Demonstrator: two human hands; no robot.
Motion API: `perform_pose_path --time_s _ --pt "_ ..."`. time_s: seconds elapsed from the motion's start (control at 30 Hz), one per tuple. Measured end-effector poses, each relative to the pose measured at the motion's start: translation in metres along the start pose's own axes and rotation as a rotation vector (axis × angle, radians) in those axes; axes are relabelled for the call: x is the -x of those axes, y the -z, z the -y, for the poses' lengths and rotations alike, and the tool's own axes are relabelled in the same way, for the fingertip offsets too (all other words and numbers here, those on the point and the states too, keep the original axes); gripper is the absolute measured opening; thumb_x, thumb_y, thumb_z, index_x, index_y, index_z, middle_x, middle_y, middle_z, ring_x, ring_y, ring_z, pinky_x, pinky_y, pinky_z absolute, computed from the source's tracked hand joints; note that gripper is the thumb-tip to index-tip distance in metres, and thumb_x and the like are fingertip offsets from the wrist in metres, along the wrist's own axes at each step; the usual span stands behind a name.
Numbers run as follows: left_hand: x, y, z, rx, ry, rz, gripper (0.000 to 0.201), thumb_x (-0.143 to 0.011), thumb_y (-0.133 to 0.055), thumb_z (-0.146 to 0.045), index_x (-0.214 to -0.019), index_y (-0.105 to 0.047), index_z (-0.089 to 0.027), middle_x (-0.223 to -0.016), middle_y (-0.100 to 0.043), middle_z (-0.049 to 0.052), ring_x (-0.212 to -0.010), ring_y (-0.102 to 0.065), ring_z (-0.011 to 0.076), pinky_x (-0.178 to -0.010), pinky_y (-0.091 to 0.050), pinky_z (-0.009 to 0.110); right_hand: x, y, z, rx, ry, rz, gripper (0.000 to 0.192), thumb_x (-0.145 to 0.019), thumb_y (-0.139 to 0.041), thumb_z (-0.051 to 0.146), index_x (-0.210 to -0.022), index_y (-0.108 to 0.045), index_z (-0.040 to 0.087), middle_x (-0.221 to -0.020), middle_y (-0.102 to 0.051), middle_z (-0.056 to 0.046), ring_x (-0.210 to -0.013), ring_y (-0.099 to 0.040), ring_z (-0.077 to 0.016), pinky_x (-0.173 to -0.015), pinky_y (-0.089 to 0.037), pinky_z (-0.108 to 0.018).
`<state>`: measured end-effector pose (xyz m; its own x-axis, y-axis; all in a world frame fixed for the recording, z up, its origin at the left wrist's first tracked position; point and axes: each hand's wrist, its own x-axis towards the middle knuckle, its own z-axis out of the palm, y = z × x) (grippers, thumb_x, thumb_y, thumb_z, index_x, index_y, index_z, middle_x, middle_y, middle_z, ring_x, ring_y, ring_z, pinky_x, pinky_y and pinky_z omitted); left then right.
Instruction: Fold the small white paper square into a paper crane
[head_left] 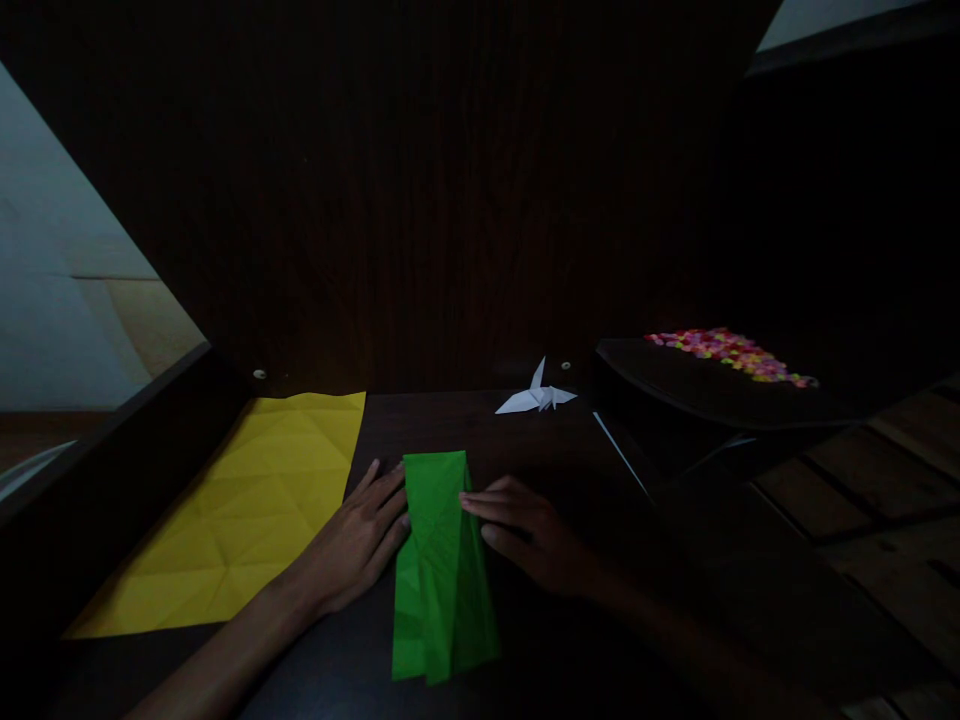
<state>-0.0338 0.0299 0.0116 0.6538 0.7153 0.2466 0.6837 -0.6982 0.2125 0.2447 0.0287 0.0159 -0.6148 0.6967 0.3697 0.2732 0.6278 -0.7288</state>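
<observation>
A folded sheet of green paper (439, 560) lies on the dark tabletop, its long side running away from me. It has several layers and creases, and its near end is fanned into uneven flaps. My left hand (358, 535) rests flat at its left edge, fingers stretched out and fingertips touching the paper. At the right edge, my right hand (529, 530) has its fingers drawn together with bent knuckles, the tips on the upper layer and the thumb close below. Beyond both hands sits a white folded paper bird (537, 399).
To the left lies a creased yellow paper sheet (247, 520), beside a dark raised side board (112, 440). A tall dark wooden panel (450, 200) rises behind. At the right, small pink, red and yellow pieces (731, 355) lie on a dark surface above a slatted wooden floor (862, 490).
</observation>
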Motion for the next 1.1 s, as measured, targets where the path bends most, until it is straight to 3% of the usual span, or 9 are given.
perform_pose_path --time_s 0.1,0.23,0.37,0.5,0.67,0.8,0.97,1.1 --pt "0.001 -0.005 0.004 0.039 0.033 -0.086 0.046 -0.097 -0.036 -0.017 -0.143 -0.038 -0.019 -0.145 -0.050 0.011 -0.133 -0.048 0.0249 -0.117 -0.030 0.051 0.001 -0.005 -0.002 0.175 0.076 0.047 0.035 -0.096 -0.053 0.027 -0.130 -0.059 0.024 -0.131 -0.063 -0.005 -0.115 -0.054 -0.0208 -0.099 -0.045 -0.042" --pt "0.005 -0.009 0.009 -0.006 0.136 -0.269 0.040 -0.094 -0.035 -0.015 -0.133 -0.044 -0.017 -0.138 -0.056 0.015 -0.130 -0.051 0.0285 -0.108 -0.044 0.051 0.002 -0.011 -0.008 0.329 0.147 0.095 0.029 -0.095 -0.056 0.030 -0.120 -0.066 0.019 -0.129 -0.064 -0.005 -0.116 -0.051 -0.0220 -0.097 -0.046 -0.041" --pt "0.004 -0.003 0.001 -0.044 0.118 -0.328 0.036 -0.097 -0.042 -0.023 -0.133 -0.044 -0.017 -0.143 -0.052 0.015 -0.133 -0.048 0.0281 -0.112 -0.039 0.052 0.003 -0.012 -0.011 0.407 0.155 0.136 0.029 -0.094 -0.059 0.036 -0.116 -0.068 0.020 -0.131 -0.063 -0.004 -0.120 -0.051 -0.0231 -0.099 -0.045 -0.042" --pt "0.000 0.000 -0.010 -0.045 -0.070 -0.157 0.047 -0.097 -0.049 -0.031 -0.141 -0.040 -0.017 -0.149 -0.044 0.013 -0.139 -0.038 0.0285 -0.116 -0.031 0.053 0.004 -0.011 -0.012 0.448 0.132 0.163 0.039 -0.093 -0.058 0.043 -0.123 -0.064 0.019 -0.137 -0.058 -0.007 -0.130 -0.046 -0.0241 -0.105 -0.040 -0.044" --pt "0.001 -0.001 -0.009 -0.043 -0.078 0.034 0.065 -0.097 -0.048 -0.045 -0.152 -0.026 -0.019 -0.158 -0.026 0.012 -0.145 -0.025 0.0307 -0.116 -0.026 0.055 0.004 -0.009 -0.008 0.429 0.049 0.239 0.074 -0.085 -0.059 0.062 -0.143 -0.045 0.019 -0.149 -0.042 -0.012 -0.140 -0.035 -0.0270 -0.117 -0.021 -0.050" --pt "0.005 -0.001 -0.001 -0.038 -0.039 0.088 0.073 -0.096 -0.047 -0.050 -0.155 -0.013 -0.021 -0.159 -0.020 0.011 -0.146 -0.018 0.0327 -0.115 -0.026 0.057 0.004 -0.004 -0.004 0.374 0.003 0.324 0.097 -0.077 -0.062 0.070 -0.151 -0.028 0.018 -0.157 -0.026 -0.015 -0.145 -0.023 -0.0300 -0.120 -0.009 -0.050" --pt "0.006 -0.001 0.005 -0.054 -0.023 0.114 0.078 -0.094 -0.047 -0.056 -0.155 -0.013 -0.021 -0.158 -0.022 0.012 -0.145 -0.021 0.0343 -0.115 -0.023 0.059 0.004 -0.001 -0.001 0.346 -0.019 0.371 0.110 -0.072 -0.066 0.070 -0.154 -0.015 0.017 -0.160 -0.015 -0.015 -0.147 -0.013 -0.0339 -0.120 -0.002 -0.054" --pt "0.005 -0.001 0.005 -0.091 -0.019 0.131 0.079 -0.093 -0.045 -0.059 -0.155 -0.014 -0.020 -0.158 -0.024 0.012 -0.145 -0.022 0.0345 -0.115 -0.022 0.059 0.003 0.002 -0.004 0.349 -0.028 0.390 0.114 -0.069 -0.067 0.072 -0.155 -0.014 0.018 -0.161 -0.011 -0.013 -0.148 -0.006 -0.0346 -0.119 0.001 -0.055"
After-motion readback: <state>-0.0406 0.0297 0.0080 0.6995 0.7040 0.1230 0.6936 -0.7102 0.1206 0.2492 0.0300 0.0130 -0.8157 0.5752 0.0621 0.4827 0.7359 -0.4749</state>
